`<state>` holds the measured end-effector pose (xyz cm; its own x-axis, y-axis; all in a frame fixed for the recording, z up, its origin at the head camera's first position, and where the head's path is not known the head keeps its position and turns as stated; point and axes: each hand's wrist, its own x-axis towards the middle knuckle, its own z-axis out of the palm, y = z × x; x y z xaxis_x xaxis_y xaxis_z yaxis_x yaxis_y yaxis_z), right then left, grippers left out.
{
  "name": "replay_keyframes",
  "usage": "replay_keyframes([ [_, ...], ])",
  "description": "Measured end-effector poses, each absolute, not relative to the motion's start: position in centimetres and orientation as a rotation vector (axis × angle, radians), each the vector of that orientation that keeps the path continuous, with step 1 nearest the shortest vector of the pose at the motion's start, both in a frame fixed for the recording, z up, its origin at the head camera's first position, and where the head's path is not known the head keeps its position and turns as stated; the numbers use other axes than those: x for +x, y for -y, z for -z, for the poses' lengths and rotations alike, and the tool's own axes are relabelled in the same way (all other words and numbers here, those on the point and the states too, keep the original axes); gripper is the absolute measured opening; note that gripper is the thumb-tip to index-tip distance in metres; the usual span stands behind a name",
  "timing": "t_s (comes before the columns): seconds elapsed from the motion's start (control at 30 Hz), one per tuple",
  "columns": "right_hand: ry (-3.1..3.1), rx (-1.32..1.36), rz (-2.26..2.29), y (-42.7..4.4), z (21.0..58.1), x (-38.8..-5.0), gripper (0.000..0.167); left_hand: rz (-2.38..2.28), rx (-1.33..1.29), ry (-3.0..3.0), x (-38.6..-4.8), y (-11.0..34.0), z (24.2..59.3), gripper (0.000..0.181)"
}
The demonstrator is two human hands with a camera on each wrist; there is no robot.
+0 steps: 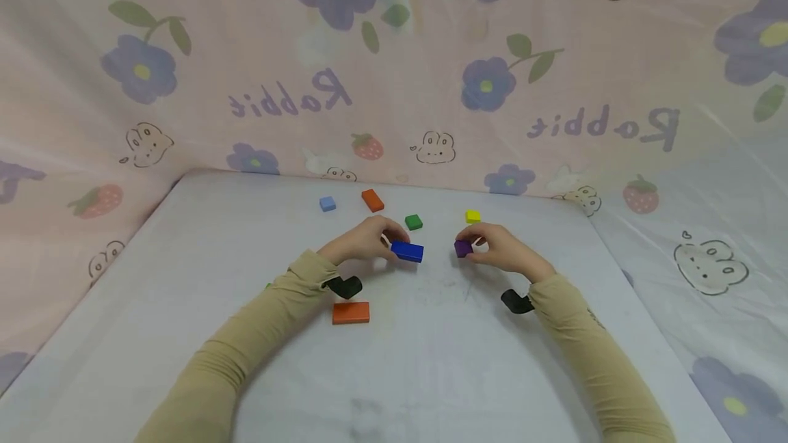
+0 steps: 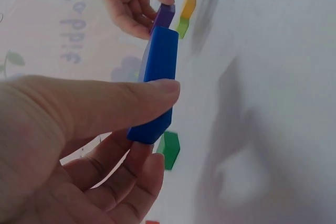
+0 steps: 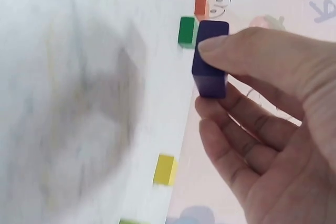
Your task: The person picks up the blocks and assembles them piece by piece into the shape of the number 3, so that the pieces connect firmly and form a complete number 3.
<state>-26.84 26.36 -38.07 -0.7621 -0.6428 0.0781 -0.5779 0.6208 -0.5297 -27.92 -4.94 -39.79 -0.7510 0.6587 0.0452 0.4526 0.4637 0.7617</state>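
Note:
My left hand (image 1: 364,241) pinches a long blue block (image 1: 407,251) between thumb and fingers, held above the white table. In the left wrist view the thumb lies across the middle of the blue block (image 2: 161,59). To its right, my right hand (image 1: 503,250) grips a smaller purple block (image 1: 463,249). The right wrist view shows the thumb on one face of the purple block (image 3: 212,56) and fingertips under its lower end. A gap separates the two held blocks in the head view. Just beyond them lies a green block (image 1: 414,222).
Farther back on the table (image 1: 443,361) are a light blue block (image 1: 327,204), an orange block (image 1: 372,200) and a yellow block (image 1: 473,216). Another orange block (image 1: 351,313) lies nearer, right of the left sleeve (image 1: 246,333). A patterned cloth (image 1: 394,101) hangs behind the table.

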Motion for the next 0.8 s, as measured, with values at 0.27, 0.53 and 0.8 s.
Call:
replay_keyframes([
  [0.27,-2.712,-1.122,0.847,-24.2,38.6,-27.4,0.035,-1.160,0.929,-2.503,-28.6,6.7,40.3,0.036],
  [0.53,-2.668,-1.087,0.877,-22.1,39.3,-27.8,0.035,-1.160,0.859,-2.513,-29.2,8.5,40.5,0.036],
  [0.8,-2.621,-1.046,0.884,-20.2,40.1,-28.0,0.035,-1.154,0.797,-2.526,-29.6,9.9,41.1,0.037],
])
